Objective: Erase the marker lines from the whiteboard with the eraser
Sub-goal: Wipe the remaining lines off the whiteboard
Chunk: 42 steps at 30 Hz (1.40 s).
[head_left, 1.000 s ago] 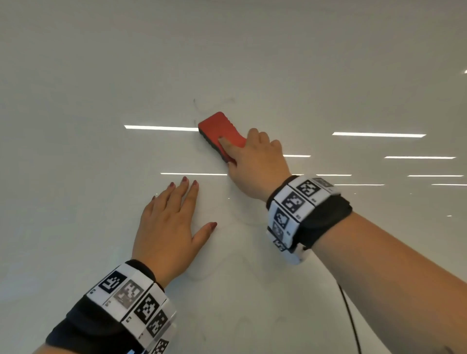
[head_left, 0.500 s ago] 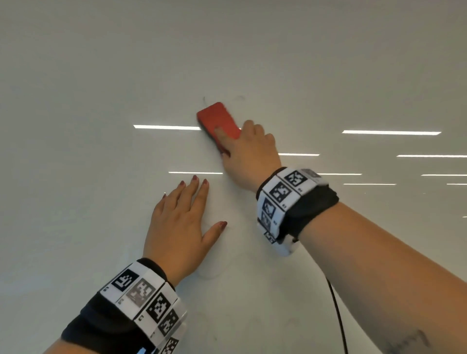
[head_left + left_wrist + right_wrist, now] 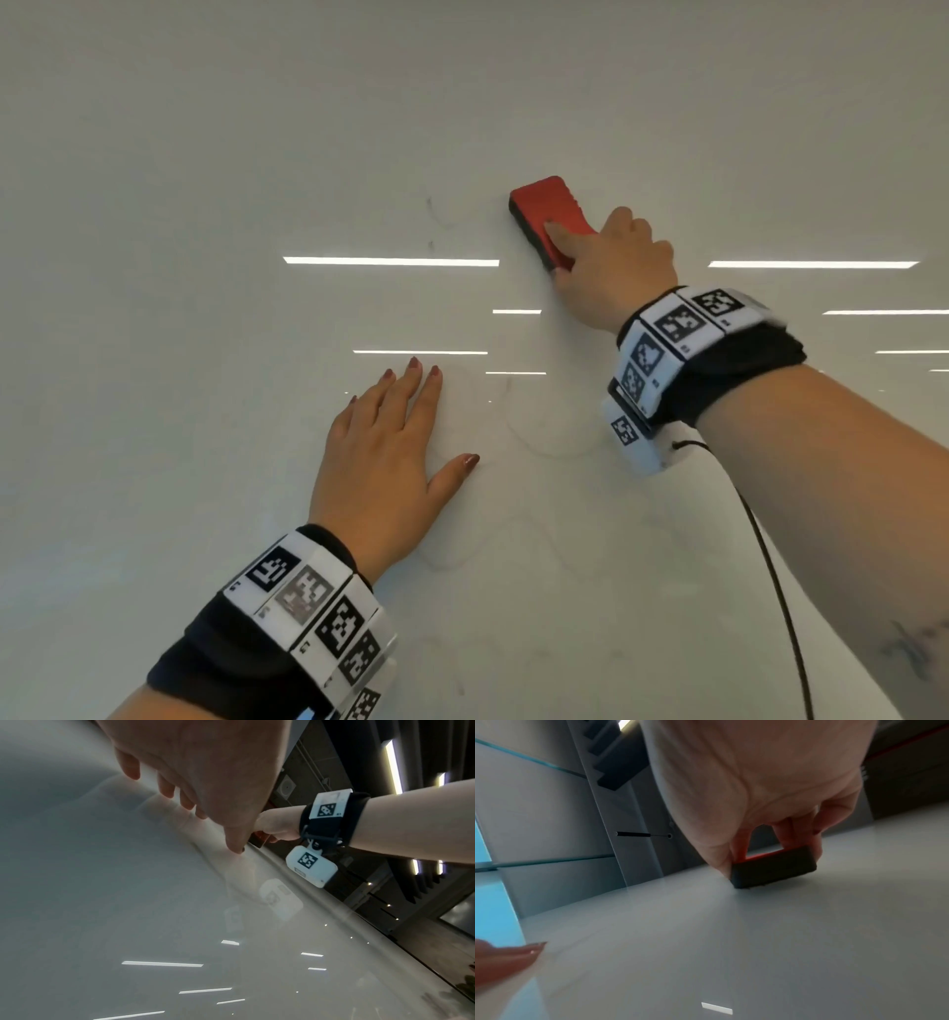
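Note:
A red eraser with a dark felt base lies flat on the white whiteboard. My right hand grips its near end, thumb on one side and fingers on the other; in the right wrist view the eraser sits under that right hand. Faint marker lines show left of the eraser, and pale loops lie below it. My left hand rests flat on the board with fingers spread, also seen in the left wrist view as the left hand.
A black cable hangs from the right wrist band across the board's lower right. Ceiling lights reflect as bright bars on the glossy surface. The board's edge runs diagonally in the left wrist view, with a dark room beyond.
My right hand has carried the eraser up the board and then to the right. The left hand has stayed flat in place.

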### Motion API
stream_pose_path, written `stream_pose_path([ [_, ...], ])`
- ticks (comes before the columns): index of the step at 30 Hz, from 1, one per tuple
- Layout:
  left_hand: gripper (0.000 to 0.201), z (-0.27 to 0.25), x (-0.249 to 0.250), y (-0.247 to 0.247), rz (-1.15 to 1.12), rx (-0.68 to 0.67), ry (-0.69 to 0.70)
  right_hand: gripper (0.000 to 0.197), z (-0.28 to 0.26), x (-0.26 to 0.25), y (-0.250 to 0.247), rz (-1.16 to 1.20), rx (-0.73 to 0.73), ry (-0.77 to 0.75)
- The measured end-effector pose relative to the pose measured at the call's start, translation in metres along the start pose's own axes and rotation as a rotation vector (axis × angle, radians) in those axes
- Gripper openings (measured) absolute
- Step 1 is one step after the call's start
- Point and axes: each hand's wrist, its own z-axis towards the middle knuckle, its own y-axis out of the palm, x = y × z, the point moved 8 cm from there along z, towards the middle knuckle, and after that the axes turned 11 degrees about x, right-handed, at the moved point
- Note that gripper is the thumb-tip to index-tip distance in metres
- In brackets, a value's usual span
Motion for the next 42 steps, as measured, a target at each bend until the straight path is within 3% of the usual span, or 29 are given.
stream_pose_path([
  [3, 0.085, 0.000, -0.001, 0.000, 0.003, 0.002, 0.000, 0.052, 0.004, -0.030, -0.003, 0.043, 0.008, -0.007],
  [7, 0.085, 0.001, 0.000, 0.000, -0.001, -0.002, -0.008, 0.051, -0.035, -0.094, 0.000, 0.094, 0.087, -0.262],
  [9, 0.085, 0.001, 0.001, 0.001, -0.009, -0.007, -0.013, 0.053, -0.046, -0.101, 0.003, 0.079, 0.130, -0.307],
  [15, 0.085, 0.001, 0.000, 0.001, -0.022, -0.005, -0.009, 0.054, -0.011, -0.057, 0.002, 0.017, 0.153, -0.104],
  [19, 0.085, 0.001, 0.000, 0.002, -0.021, 0.001, -0.008, 0.054, 0.013, -0.059, 0.003, 0.010, 0.140, 0.034],
  [26, 0.085, 0.000, -0.001, 0.001, -0.022, 0.004, -0.013, 0.054, 0.003, -0.124, 0.004, 0.060, 0.188, -0.221],
  [28, 0.084, 0.000, -0.001, 0.002, -0.026, 0.003, -0.012, 0.053, 0.007, -0.119, 0.002, 0.029, 0.187, -0.222],
  [34, 0.082, 0.000, -0.001, 0.002, -0.019, 0.006, -0.004, 0.054, 0.028, -0.089, 0.003, -0.026, 0.162, 0.010],
  [39, 0.081, 0.000, -0.002, 0.002, -0.023, 0.010, -0.007, 0.052, 0.004, -0.127, 0.002, 0.066, 0.159, -0.202],
  [42, 0.083, 0.000, -0.002, 0.002, -0.021, 0.012, -0.009, 0.053, -0.012, -0.106, 0.000, 0.060, 0.145, -0.252],
])
